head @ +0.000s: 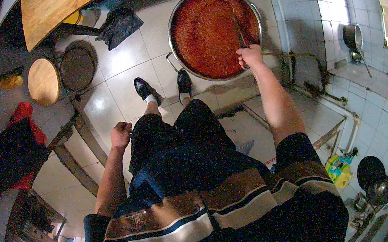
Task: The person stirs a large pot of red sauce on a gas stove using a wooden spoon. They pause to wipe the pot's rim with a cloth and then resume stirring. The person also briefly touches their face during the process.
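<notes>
A large round metal pot [174, 56] full of thick, chunky red sauce [208, 34] stands in front of me on the tiled floor. My right hand [250, 56] grips the handle of a long metal utensil [240, 34] over the pot's near right side; its far end is sunk in the sauce, so its shape is hidden. My left hand [121, 134] hangs low beside my left thigh, fingers curled, with no object visible in it. The pot has a loop handle at its near left and another at its right.
My shoes [143, 88] are close to the pot's near left side. A wooden table [64, 12] is at the upper left, with black plastic [122, 26] below it. Round stools [43, 81] stand left. Wall pipes [353, 129] and a yellow plastic bottle [338, 173] are on the right.
</notes>
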Action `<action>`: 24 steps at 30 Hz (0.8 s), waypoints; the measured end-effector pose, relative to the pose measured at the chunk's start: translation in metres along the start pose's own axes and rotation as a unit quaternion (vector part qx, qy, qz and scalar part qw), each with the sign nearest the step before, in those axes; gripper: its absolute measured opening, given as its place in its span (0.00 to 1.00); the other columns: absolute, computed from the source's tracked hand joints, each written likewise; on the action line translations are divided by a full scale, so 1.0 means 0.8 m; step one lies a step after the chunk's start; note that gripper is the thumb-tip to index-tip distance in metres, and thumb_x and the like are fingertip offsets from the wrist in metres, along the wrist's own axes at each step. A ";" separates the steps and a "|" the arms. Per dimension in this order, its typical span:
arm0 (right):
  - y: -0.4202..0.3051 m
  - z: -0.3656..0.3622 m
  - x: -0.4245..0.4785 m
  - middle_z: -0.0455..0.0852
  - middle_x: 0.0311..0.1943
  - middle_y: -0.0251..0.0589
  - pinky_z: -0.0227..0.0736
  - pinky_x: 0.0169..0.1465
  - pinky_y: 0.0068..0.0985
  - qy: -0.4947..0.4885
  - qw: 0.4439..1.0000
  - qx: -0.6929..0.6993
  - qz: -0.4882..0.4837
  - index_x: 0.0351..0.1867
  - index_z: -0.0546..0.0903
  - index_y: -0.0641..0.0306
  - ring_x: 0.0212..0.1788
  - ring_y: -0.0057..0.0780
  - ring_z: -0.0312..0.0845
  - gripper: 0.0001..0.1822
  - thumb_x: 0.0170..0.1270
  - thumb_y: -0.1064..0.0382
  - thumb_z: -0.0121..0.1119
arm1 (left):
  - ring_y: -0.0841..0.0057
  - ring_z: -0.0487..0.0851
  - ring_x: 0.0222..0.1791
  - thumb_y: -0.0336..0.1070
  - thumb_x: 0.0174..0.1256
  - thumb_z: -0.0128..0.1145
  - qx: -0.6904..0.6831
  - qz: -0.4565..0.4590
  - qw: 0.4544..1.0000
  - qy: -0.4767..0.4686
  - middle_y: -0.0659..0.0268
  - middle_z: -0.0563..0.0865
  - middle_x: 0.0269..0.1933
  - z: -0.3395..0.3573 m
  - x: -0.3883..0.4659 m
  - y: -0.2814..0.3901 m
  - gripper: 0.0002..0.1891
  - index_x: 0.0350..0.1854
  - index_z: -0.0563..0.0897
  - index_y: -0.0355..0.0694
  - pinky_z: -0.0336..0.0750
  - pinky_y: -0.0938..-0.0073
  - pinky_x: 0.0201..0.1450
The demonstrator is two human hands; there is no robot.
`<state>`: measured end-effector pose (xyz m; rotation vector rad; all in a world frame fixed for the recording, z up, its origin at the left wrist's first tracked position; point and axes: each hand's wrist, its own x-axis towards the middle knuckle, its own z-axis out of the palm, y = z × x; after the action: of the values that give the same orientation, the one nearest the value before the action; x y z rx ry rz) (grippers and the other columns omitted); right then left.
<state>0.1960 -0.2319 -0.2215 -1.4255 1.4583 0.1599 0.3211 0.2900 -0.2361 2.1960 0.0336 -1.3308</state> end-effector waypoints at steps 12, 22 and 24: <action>0.241 -0.104 0.052 0.71 0.15 0.39 0.61 0.14 0.28 0.025 0.979 -0.159 -0.127 0.25 0.70 0.70 0.14 0.28 0.66 0.05 0.56 0.74 0.52 | 0.64 0.83 0.34 0.45 0.58 0.57 0.105 0.139 0.985 -0.012 0.54 0.85 0.33 0.031 0.033 -0.011 0.17 0.34 0.81 0.32 0.75 0.68 0.40; 0.123 -0.020 -0.139 0.75 0.16 0.37 0.66 0.17 0.24 -0.119 0.980 0.153 0.044 0.23 0.73 0.69 0.13 0.27 0.72 0.06 0.56 0.72 0.56 | 0.62 0.83 0.36 0.44 0.57 0.57 0.105 0.047 0.993 0.006 0.51 0.85 0.34 0.010 0.005 0.004 0.17 0.35 0.81 0.32 0.75 0.66 0.42; 0.134 -0.004 -0.139 0.75 0.16 0.37 0.66 0.17 0.24 -0.131 0.982 0.133 0.038 0.23 0.74 0.69 0.14 0.26 0.72 0.06 0.56 0.71 0.56 | 0.61 0.83 0.36 0.44 0.57 0.57 0.110 0.055 0.992 0.006 0.51 0.85 0.34 0.008 0.006 0.008 0.16 0.35 0.81 0.32 0.75 0.66 0.42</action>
<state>0.0810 -0.1314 -0.1987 -1.0889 1.2638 0.1852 0.3198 0.2806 -0.2394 2.3505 -0.2382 -1.3126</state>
